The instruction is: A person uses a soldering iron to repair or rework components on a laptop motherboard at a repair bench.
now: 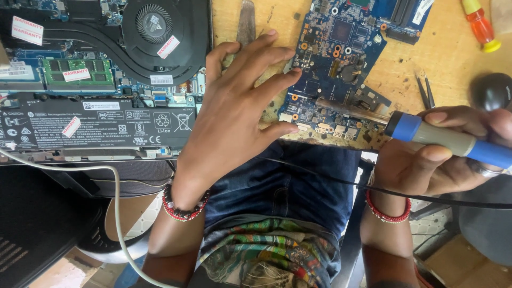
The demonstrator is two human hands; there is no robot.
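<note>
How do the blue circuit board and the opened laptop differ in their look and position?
The blue circuit board lies bare on the wooden table, while the opened laptop keeps its parts inside a black case. The board is under the left hand's fingertips; the laptop lies untouched beside it. The laptop shows a fan and battery; the board does not. Both lie flat.

White-and-red stickers (76,74) dot the opened laptop (101,80).

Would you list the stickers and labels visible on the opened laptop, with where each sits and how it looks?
Seal sticker: top left, white rectangle, red print.
Seal sticker: by the round fan, white, tilted.
Seal sticker: on green memory module, white.
Seal sticker: on battery, white, tilted.
Battery label: black, white print and symbols.
Barcode label: below fan, small white strip.
</note>
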